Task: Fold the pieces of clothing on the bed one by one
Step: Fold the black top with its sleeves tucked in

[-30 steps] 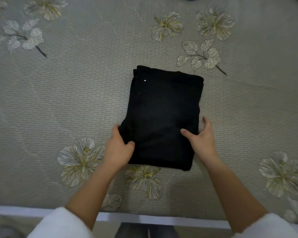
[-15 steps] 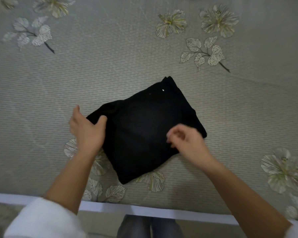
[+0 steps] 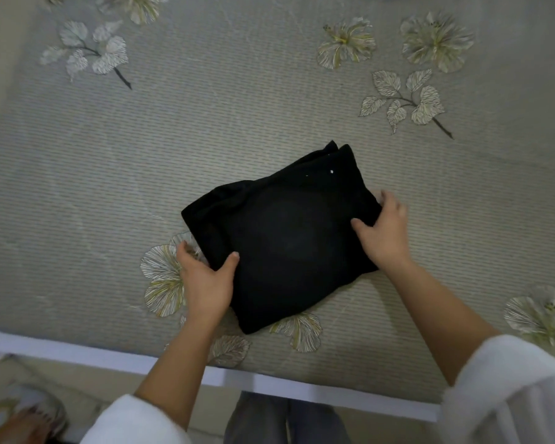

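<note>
Folded black garment [image 3: 285, 238] near bed [image 3: 77, 174] front edge; left hand [image 3: 205, 280] and right hand [image 3: 383, 232] grip opposite sides; soft, light, floppy; support underneath both sides.

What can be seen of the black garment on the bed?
The black garment is folded into a thick, square bundle of soft cloth, with two tiny white specks near its far corner. It lies diagonally on the flowered bedspread. The left hand grips its near-left edge, the right hand its right corner, thumbs on top.
</note>
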The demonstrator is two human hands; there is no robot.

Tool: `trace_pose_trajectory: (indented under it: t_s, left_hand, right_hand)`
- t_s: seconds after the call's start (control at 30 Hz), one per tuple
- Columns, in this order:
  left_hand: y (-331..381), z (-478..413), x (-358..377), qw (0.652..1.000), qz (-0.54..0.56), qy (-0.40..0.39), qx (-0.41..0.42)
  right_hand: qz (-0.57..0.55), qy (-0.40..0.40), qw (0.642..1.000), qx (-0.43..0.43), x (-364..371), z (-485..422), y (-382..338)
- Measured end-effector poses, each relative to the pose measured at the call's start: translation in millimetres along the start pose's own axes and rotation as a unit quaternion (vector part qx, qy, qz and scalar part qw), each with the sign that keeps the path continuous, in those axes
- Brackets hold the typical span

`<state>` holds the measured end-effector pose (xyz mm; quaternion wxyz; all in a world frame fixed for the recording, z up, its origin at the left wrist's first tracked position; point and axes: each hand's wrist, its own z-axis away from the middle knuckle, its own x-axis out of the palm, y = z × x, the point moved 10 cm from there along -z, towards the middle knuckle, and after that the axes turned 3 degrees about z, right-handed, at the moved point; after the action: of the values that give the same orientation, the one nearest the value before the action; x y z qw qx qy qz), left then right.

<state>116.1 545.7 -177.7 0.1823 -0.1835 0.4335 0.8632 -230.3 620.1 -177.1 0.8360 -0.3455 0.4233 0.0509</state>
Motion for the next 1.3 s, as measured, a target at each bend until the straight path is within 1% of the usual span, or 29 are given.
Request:
trace_pose_trajectory:
  t_s: [0.07,0.1,0.17,0.2,0.3,0.37,0.53,0.7,0.83,1.07,1.2,1.3]
  left_hand:
    - [-12.5,-1.8,-4.9,0.997,0.042,-0.011,-0.061]
    - [-20.5,-0.4,-3.3,0.992,0.079,-0.034,-0.097]
    - [-31.4,6.3,2.6,0.973,0.150,-0.089,-0.149]
    - [-33.9,9.8,2.3,0.968,0.165,-0.100,-0.163]
    - [-21.9,17.8,-9.5,0.972,0.155,-0.086,-0.154]
    - [-0.1,23.5,-18.1,0.978,0.147,-0.083,-0.123]
    - [60.9,49.1,-29.1,0.983,0.116,-0.131,-0.060]
    - [123.1,85.8,-26.5,0.975,0.092,-0.201,-0.022]
    - [170.4,124.6,-5.1,0.964,0.059,-0.261,-0.002]
    - [248.1,202.1,62.0,0.927,-0.008,-0.369,0.062]
    - [285.0,257.0,114.8,0.892,-0.053,-0.439,0.097]
    - [305.4,300.6,161.6,0.864,-0.092,-0.476,0.133]
  right_hand:
    - [-0.060,-0.021,0.996,0.069,-1.0,-5.4,8.0]
    - [-0.097,-0.041,0.990,0.092,0.2,-6.3,9.4]
    - [-0.179,-0.089,0.970,0.135,3.7,-1.8,8.0]
    - [-0.205,-0.117,0.959,0.155,6.5,3.0,7.6]
    - [-0.226,-0.198,0.930,0.209,6.9,31.6,3.0]
    - [-0.222,-0.209,0.931,0.200,-3.6,47.7,-2.6]
    - [-0.282,-0.172,0.925,0.190,-46.4,93.3,-5.4]
    - [-0.346,-0.128,0.909,0.194,-112.5,132.7,1.1]
    - [-0.379,-0.098,0.900,0.190,-174.9,160.7,9.1]
    - [-0.418,-0.027,0.890,0.181,-270.5,202.2,49.0]
    - [-0.450,0.024,0.874,0.182,-317.1,228.3,88.5]
    - [-0.467,0.079,0.857,0.202,-350.4,246.0,132.0]
